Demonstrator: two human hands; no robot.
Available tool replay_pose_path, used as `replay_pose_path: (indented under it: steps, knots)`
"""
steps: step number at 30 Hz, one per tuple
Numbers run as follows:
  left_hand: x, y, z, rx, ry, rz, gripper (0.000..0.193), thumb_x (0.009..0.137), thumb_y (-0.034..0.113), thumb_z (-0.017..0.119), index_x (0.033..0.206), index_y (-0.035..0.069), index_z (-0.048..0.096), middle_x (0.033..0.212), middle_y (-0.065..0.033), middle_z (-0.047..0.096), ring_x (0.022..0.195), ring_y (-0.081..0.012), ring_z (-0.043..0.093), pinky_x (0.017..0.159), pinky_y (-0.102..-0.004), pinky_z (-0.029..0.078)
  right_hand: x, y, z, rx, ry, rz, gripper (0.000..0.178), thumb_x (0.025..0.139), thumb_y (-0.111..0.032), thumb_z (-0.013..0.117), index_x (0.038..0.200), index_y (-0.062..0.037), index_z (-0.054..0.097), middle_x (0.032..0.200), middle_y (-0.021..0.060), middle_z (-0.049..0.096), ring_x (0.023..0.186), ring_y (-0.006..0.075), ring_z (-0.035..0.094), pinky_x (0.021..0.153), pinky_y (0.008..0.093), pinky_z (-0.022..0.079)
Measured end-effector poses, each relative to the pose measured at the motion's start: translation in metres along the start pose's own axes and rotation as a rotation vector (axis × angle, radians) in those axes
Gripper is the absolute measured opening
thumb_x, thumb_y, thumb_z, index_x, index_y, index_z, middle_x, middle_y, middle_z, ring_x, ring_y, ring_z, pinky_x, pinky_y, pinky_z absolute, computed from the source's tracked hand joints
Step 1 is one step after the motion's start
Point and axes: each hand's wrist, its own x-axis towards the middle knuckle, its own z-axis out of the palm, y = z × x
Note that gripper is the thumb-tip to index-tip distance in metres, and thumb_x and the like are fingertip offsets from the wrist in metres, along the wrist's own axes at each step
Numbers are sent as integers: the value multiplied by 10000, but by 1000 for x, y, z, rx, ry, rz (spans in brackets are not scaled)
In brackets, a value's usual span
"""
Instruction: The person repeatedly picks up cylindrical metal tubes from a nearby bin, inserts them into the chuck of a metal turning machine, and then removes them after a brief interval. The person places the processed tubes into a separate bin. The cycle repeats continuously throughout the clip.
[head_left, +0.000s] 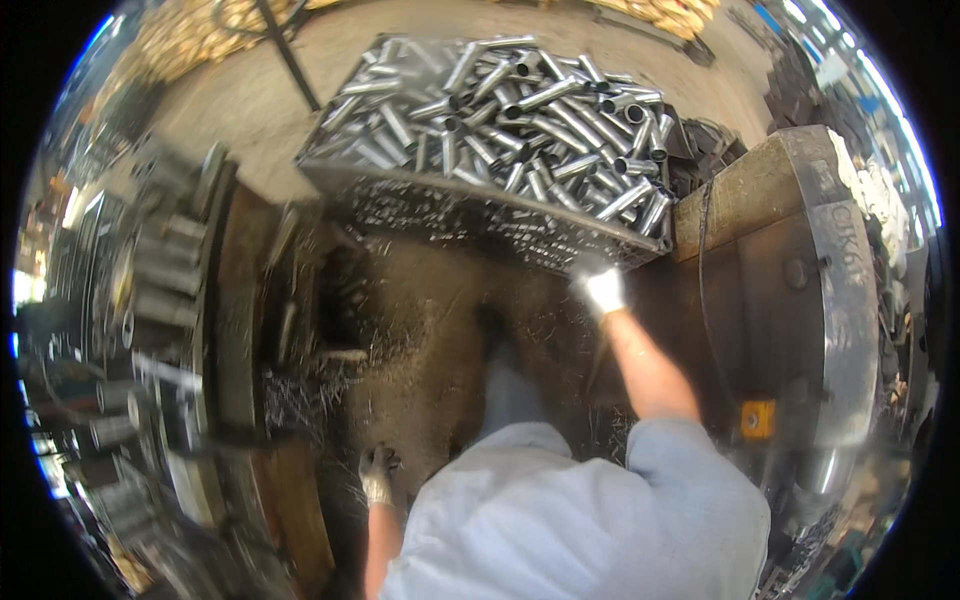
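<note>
My right hand (604,290), in a white glove, reaches forward to just in front of a large metal bin (480,205). The hand is overexposed and smeared by motion, so its fingers do not show clearly. Short shiny metal tubes (545,130) lie heaped at all angles in the bin. Low at my left side hangs my left hand (378,472), in a glove with dark fingers and a pale cuff. Its fingers look loosely apart, and nothing shows in them.
More tubes (165,300) are stacked on a rack at the left, beside a metal edge (240,330). Metal shavings (300,400) litter the floor near it. A big metal machine housing (840,310) stands at the right, with a cable (703,270) and a yellow box (758,420).
</note>
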Motion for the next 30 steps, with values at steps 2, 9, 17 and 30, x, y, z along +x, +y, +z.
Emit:
replay_pose_path:
  steps: [2, 9, 17, 30]
  knots:
    - [19, 87, 94, 189, -207, 115, 282, 1058, 230, 678, 1208, -9, 683, 989, -90, 725, 860, -176, 699, 785, -293, 555, 96, 61, -35, -187, 80, 274, 620, 922, -492, 759, 1320, -20, 696, 1114, 240, 789, 1035, 377, 775, 901, 465, 623]
    - [48, 265, 350, 914, -587, 455, 364, 1074, 281, 650, 1300, -2, 688, 1139, -160, 782, 1049, -242, 746, 938, -360, 565, 325, 143, -21, -318, -133, 709, 621, 903, -590, 691, 1160, -40, 818, 1234, 241, 769, 1161, 413, 751, 1002, 465, 587]
    - [62, 317, 517, 994, -782, 705, 323, 1021, 341, 672, 1211, 80, 697, 1118, -213, 736, 1079, -445, 699, 927, -466, 559, 284, 156, 0, -1, 75, 700, 641, 912, -422, 766, 1505, -219, 632, 1104, 233, 794, 1042, 392, 772, 920, 476, 613]
    - [29, 362, 556, 1221, -832, 877, 520, 780, 307, 879, 1214, 98, 683, 1115, -179, 779, 1058, -392, 756, 900, -481, 618, 281, 177, -93, -212, -132, 442, 469, 910, -354, 810, 1182, 23, 751, 1040, 191, 806, 853, 306, 769, 764, 442, 610]
